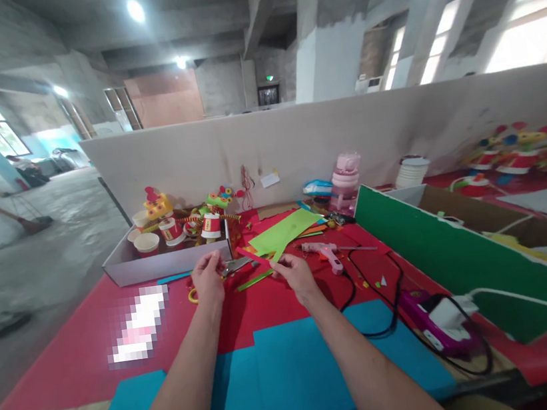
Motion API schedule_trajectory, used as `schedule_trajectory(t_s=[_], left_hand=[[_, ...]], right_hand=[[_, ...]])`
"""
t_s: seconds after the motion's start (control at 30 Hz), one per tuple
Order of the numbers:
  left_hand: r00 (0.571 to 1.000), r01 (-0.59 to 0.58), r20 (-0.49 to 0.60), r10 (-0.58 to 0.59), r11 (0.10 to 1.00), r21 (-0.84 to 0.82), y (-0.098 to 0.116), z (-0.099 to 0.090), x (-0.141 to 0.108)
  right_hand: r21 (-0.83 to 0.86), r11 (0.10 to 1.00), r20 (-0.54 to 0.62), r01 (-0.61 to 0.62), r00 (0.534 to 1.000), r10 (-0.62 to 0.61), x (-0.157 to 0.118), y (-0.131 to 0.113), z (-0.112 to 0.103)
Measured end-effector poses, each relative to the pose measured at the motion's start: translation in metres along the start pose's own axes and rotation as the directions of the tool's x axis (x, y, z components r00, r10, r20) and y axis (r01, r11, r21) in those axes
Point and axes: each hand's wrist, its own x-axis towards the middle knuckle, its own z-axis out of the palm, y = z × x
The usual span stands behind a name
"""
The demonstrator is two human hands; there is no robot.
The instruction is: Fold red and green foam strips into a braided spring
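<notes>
My right hand [294, 276] pinches one end of a narrow pinkish-red strip [253, 256] between thumb and fingertips. The strip slants up and left towards my left hand [207, 275], its far end free. My left hand's fingers are pinched together, and what they hold, if anything, cannot be made out. Beneath and beside it are scissors [236, 265] with yellow handles, partly hidden by the hand. A light green sheet [284, 229] lies beyond my right hand. A thin green strip [254, 280] rests on the red tabletop between the hands.
A pink glue gun [325, 252] with a black cable lies to the right. Left stands a box [171, 267] of paper cups and figures. A green-sided box [426, 259] and purple power strip [435, 325] are at right. Blue sheets [296, 377] cover the near edge.
</notes>
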Motion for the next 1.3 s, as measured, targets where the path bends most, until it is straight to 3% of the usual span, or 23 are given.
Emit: schedule_trajectory(t_s=[0.07,0.13,0.23,0.37,0.57,0.73,1.03,1.3], left_hand=[[1.0,-0.001,-0.012,0.001,1.0,0.0,0.003,0.003,-0.003],[0.992,0.086,0.083,-0.09,0.995,0.05,-0.002,0.015,-0.014],[0.943,0.231,0.221,-0.249,0.967,0.107,-0.021,0.038,-0.041],[0.944,0.178,0.262,-0.199,0.979,0.101,-0.045,0.055,-0.067],[0.936,0.167,0.29,-0.199,0.977,0.132,-0.053,0.046,-0.065],[0.94,0.158,0.278,-0.198,0.974,0.16,-0.05,0.042,-0.061],[0.927,0.126,0.335,-0.17,0.98,0.151,-0.05,0.04,-0.056],[0.921,0.066,0.355,-0.16,0.962,0.264,-0.044,0.036,-0.051]], right_hand=[[0.086,0.996,-0.026,-0.02,0.999,0.022,0.002,0.002,0.0],[0.151,0.988,-0.043,-0.021,0.999,0.028,0.003,0.004,0.002],[0.211,0.977,-0.058,-0.03,0.997,0.044,0.004,0.007,0.003],[0.2,0.98,-0.092,-0.008,0.995,0.027,0.004,0.01,0.002],[0.134,0.99,-0.068,0.037,0.997,-0.028,0.002,0.01,0.004],[0.099,0.995,-0.046,-0.005,0.999,0.01,0.001,0.008,0.004],[0.337,0.93,0.033,-0.145,0.989,0.142,-0.001,0.0,0.004],[0.228,0.967,0.018,-0.114,0.993,0.113,0.001,0.008,0.003]])
